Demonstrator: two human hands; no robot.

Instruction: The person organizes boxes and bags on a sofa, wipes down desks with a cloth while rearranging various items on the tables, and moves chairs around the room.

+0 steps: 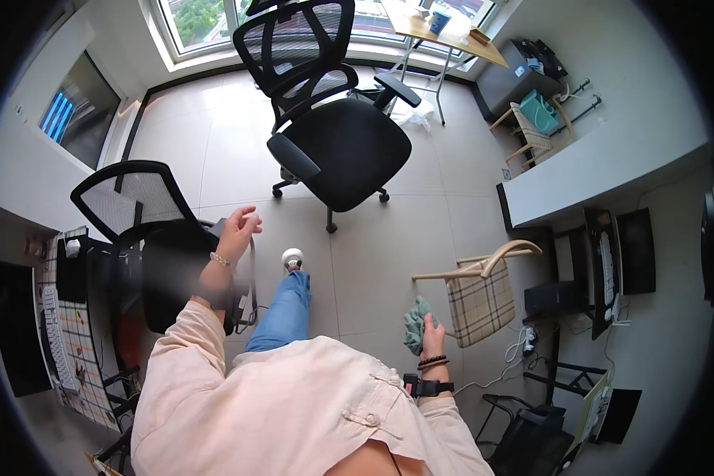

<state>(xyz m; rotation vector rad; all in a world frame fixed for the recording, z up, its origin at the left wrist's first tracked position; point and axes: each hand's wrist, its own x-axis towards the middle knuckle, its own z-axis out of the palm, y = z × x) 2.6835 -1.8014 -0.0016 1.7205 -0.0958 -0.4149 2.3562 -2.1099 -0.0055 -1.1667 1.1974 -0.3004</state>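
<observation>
My right hand (432,337) is closed around a crumpled green cloth (416,324), beside a wooden chair with a plaid seat (481,303). Empty and with its fingers apart, my left hand (240,232) hangs over the floor, near the armrest of a black mesh chair (139,202) on the left. One foot in a white shoe (293,259) is stepped forward between my hands. Ahead stands a black office chair (345,151) on casters.
A folding table (476,49) with a blue cup (439,21) stands by the window. Desks with keyboards and monitors line both sides. Cables (492,385) lie on the floor at the right. A teal bag (539,113) sits on a small chair.
</observation>
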